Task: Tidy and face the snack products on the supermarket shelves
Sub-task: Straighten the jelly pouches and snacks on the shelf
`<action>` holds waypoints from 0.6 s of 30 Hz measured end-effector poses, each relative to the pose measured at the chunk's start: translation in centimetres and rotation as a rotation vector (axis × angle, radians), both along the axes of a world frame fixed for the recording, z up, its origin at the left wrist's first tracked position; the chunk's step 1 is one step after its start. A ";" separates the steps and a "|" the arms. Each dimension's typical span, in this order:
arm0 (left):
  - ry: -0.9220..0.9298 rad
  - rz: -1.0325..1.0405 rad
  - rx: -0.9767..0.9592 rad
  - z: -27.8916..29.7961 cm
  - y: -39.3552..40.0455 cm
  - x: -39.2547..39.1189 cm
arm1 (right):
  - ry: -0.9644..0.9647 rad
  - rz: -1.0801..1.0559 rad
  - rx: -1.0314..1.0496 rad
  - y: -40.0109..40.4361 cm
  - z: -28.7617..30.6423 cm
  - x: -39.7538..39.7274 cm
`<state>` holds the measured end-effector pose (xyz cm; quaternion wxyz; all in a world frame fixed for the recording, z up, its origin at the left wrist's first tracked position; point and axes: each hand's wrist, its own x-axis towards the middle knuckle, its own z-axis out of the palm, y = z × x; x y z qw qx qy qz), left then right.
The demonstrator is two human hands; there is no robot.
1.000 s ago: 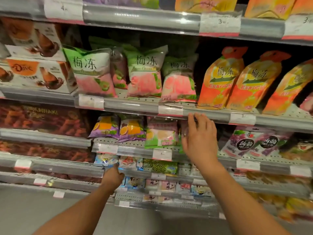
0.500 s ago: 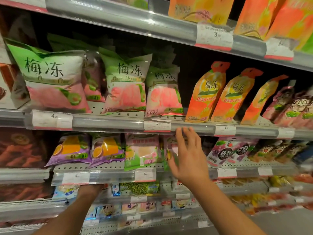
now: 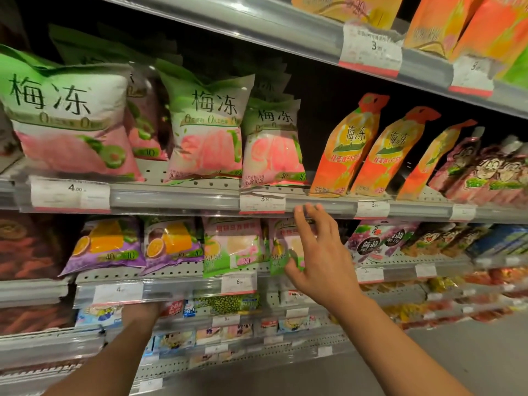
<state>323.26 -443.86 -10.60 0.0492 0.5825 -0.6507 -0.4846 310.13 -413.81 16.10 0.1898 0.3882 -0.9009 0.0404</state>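
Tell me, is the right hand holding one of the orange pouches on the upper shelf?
No, the right hand is spread open over a green and pink bag one shelf below the orange pouches.

Jelly bags [image 3: 205, 130] left of pouches [image 3: 348, 150]

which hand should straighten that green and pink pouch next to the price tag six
Right. The right hand is already spread against the second green pouch; the left hand is under the shelf edge below.

left hand [image 3: 142, 309] hidden under a shelf rail [image 3: 114, 294], price tags [image 3: 262, 202] too blurred to read
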 end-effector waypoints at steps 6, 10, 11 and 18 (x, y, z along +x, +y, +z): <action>0.157 -0.166 -0.163 0.7 3.3 2.2 | -0.047 -0.014 0.022 -0.1 0.4 0.3; 0.251 -0.214 -0.132 1.7 5.9 4.3 | -0.116 -0.008 0.036 -0.2 0.9 0.9; 0.269 -0.232 -0.123 2.1 6.7 4.7 | -0.136 0.011 0.035 0.0 0.9 0.9; 0.408 -0.324 0.003 3.5 13.6 6.7 | -0.653 0.036 -0.101 6.1 -8.4 5.0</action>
